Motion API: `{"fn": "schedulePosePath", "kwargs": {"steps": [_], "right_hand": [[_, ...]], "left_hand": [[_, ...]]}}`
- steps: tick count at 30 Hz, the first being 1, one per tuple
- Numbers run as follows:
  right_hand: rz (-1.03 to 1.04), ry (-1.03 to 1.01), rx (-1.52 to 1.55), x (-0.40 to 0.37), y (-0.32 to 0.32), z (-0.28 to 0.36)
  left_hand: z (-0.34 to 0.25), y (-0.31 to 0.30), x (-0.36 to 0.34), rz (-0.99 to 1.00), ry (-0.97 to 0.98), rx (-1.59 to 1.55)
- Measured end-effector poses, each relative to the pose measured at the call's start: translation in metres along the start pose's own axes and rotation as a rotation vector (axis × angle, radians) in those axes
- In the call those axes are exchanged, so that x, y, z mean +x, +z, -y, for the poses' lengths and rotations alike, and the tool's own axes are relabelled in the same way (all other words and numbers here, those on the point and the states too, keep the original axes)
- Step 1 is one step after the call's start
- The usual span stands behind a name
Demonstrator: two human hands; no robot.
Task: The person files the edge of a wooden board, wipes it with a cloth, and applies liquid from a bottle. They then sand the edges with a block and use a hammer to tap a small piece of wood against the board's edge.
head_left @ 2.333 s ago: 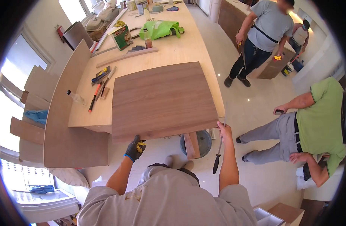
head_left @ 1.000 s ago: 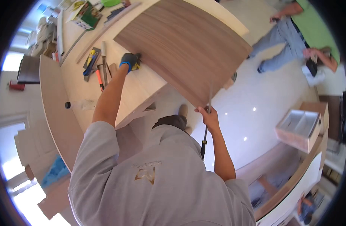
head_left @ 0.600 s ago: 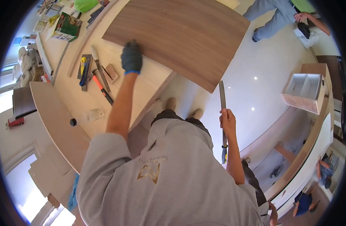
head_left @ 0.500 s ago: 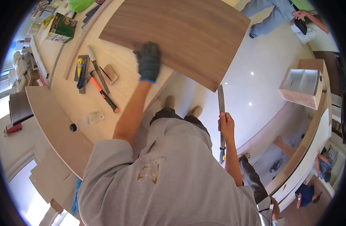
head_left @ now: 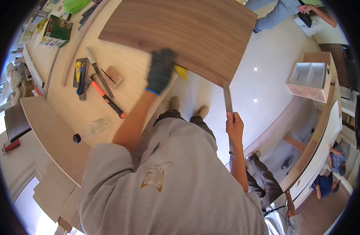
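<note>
Moved: my left hand [head_left: 161, 70], gloved, now at panel's [head_left: 180, 35] near edge; blurred, grip unreadable. Panel: flat on workbench [head_left: 66, 102], corner overhanging. Stiff, broad, likely heavy, slick face; I take edges. My right hand [head_left: 235, 126] clenches file [head_left: 227, 98].

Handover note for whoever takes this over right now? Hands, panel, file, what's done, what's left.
Left hand: gloved, blurred, at the near edge of the walnut panel; grip unclear.
Right hand: closed on the file, blade up, clear of the panel.
Panel lies flat on the workbench, one corner overhanging the floor. Hand tools lie left of it.
Done: panel laid down. Left: file not yet on its edge.
</note>
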State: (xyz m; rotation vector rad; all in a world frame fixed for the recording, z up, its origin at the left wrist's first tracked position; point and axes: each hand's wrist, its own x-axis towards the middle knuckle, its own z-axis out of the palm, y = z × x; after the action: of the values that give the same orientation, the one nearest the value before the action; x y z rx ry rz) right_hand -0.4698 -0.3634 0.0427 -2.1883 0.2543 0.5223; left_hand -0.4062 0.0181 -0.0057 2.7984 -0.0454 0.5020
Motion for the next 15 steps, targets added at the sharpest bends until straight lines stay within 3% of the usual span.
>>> {"fn": "schedulePosePath", "kwargs": {"steps": [1, 3, 5, 13, 15], "right_hand": [[-0.014, -0.041, -0.039, 0.002, -0.001, 0.006], [-0.04, -0.126, -0.113, 0.004, 0.004, 0.027], [0.029, -0.137, -0.088, 0.007, 0.011, 0.03], [0.131, -0.143, -0.112, 0.004, 0.025, 0.045], [0.114, -0.216, -0.131, -0.002, 0.023, 0.053]], "left_hand": [[0.033, -0.011, 0.006, -0.051, -0.071, -0.035], [0.079, -0.022, 0.017, -0.04, -0.208, 0.232], [0.104, -0.019, 0.029, -0.072, -0.271, 0.192], [0.135, -0.038, 0.017, -0.057, -0.413, 0.137], [0.129, -0.052, 0.002, 0.009, -0.412, 0.326]]}}
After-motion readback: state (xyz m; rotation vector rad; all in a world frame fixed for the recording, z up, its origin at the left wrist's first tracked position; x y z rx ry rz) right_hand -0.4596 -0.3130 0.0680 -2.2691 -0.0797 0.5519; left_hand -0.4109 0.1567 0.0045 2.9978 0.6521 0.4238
